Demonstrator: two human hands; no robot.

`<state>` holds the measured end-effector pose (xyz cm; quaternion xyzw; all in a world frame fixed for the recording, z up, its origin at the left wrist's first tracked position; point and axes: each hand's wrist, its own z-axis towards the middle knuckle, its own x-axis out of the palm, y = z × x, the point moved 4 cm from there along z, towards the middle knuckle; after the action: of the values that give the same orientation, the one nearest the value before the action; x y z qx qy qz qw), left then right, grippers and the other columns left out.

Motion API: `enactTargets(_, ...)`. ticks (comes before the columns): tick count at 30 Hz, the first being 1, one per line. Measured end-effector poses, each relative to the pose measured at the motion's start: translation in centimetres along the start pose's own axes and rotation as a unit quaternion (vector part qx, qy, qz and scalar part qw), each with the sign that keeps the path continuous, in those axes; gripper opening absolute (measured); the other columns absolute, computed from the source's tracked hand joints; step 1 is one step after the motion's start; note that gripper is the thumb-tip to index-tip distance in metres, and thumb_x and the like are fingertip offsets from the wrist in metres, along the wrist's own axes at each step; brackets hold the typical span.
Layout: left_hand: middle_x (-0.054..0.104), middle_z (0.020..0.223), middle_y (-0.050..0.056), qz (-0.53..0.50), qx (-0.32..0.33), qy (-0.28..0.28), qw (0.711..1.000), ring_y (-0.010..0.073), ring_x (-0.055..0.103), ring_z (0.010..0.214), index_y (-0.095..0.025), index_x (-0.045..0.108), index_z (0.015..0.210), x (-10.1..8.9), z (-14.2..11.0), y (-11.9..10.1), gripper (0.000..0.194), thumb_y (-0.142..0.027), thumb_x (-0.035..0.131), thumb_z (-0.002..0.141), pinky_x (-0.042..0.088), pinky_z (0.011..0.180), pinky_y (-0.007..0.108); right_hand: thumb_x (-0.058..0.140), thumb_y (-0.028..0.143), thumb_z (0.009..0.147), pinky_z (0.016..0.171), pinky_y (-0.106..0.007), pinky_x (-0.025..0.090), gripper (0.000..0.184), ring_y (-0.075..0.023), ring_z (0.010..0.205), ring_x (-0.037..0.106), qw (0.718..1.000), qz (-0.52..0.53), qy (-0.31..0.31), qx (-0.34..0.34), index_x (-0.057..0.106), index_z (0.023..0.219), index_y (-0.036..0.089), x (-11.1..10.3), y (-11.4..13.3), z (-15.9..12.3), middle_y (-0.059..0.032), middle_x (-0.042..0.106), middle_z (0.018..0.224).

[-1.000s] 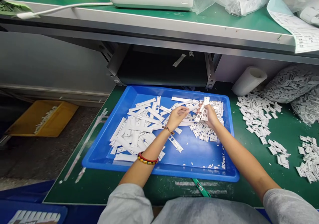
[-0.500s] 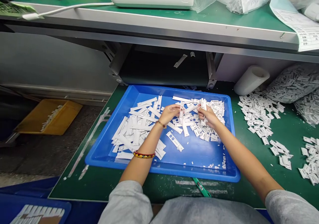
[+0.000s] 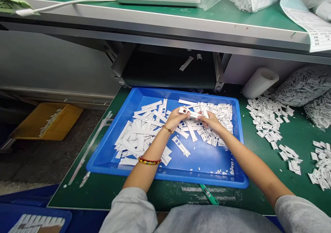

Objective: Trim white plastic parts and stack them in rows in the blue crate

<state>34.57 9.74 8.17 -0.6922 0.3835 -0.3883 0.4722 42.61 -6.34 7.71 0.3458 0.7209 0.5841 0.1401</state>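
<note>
My left hand (image 3: 176, 119) is closed on one end of a long white plastic strip (image 3: 184, 110) with square holes, held nearly level above a blue tray (image 3: 204, 172). My right hand (image 3: 212, 122) touches the strip's other end and grips small white plastic pieces (image 3: 204, 110), partly hidden by its fingers. Below and left, a heap of flat white strips (image 3: 141, 134) fills much of the tray. Small white clips (image 3: 224, 115) are piled at its right. A single holed strip (image 3: 181, 146) lies apart in front of my hands.
Behind the tray is a dark conveyor belt (image 3: 165, 72) under a green shelf (image 3: 248, 20). A white roll (image 3: 260, 83), loose small pieces (image 3: 269, 119) and filled clear bags (image 3: 305, 84) occupy the right side. A green-handled tool (image 3: 209, 194) lies at the front edge.
The strip in my left hand has turned from upright to nearly level. My right hand has moved left, bringing its pieces against the strip's end.
</note>
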Motion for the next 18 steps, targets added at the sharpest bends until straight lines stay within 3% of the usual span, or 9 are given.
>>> enactTargets(3,0.07,0.071,0.0,0.052,-0.011,0.023,0.998,0.0133,0.064,0.059,-0.016,0.068,0.087,0.1,-0.4,-0.5,0.043,-0.033,0.09,0.054,0.054,0.062,0.027,0.078,0.045,0.069,0.039,-0.02,0.029,0.04,-0.0057,0.044,0.037,0.997,0.025,-0.05,-0.051,0.057,0.091,0.019,-0.7,0.5,0.2,0.002,0.063,0.069)
enactTargets(7,0.073,0.066,0.004,0.112,-0.019,0.055,0.992,0.0205,0.069,0.063,-0.016,0.076,0.078,1.1,-1.2,-0.6,0.034,-0.034,0.09,0.053,0.055,0.061,0.029,0.078,0.043,0.069,0.042,-0.022,0.031,0.034,-0.0066,0.044,0.038,0.995,-0.001,-0.046,-0.084,0.058,0.083,0.02,-0.6,1.0,0.0,0.0067,0.05,0.059)
enactTargets(12,0.073,0.062,0.003,0.155,-0.002,0.083,0.984,0.0225,0.07,0.065,-0.018,0.074,0.06,2.4,-1.5,-0.3,0.025,-0.04,0.087,0.057,0.053,0.058,0.027,0.078,0.042,0.066,0.043,-0.022,0.032,0.033,-0.007,0.046,0.038,0.996,-0.007,-0.049,-0.077,0.056,0.079,0.02,-0.5,1.1,-0.1,0.0073,0.048,0.059)
enactTargets(18,0.071,0.068,0.004,0.184,0.032,0.091,0.978,0.0205,0.067,0.063,-0.017,0.072,0.058,3.9,-2.1,0.1,0.03,-0.045,0.084,0.06,0.048,0.054,0.026,0.073,0.034,0.065,0.042,-0.022,0.029,0.029,-0.0079,0.043,0.039,0.995,-0.012,-0.074,-0.063,0.049,0.076,0.022,-0.3,0.1,0.1,0.0076,0.046,0.055)
